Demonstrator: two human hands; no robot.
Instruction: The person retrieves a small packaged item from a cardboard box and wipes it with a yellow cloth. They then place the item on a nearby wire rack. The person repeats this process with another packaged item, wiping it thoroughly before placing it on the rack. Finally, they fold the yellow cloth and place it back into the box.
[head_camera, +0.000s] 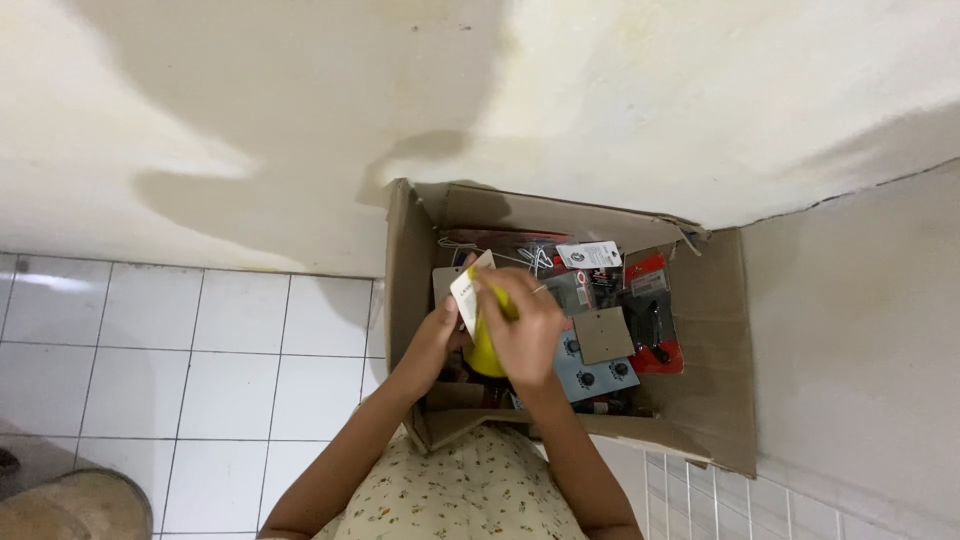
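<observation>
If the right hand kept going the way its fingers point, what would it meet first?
Most likely the white card that the right hand already touches over the yellow object; beyond lies the cardboard box wall. Depth is unclear.

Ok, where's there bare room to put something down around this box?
The white tiled floor left of the cardboard box is bare up to the wall. Inside the box it is crowded: the red blister pack, blue card and brown square overlap, and both hands fill the left part, holding a yellow item.
</observation>
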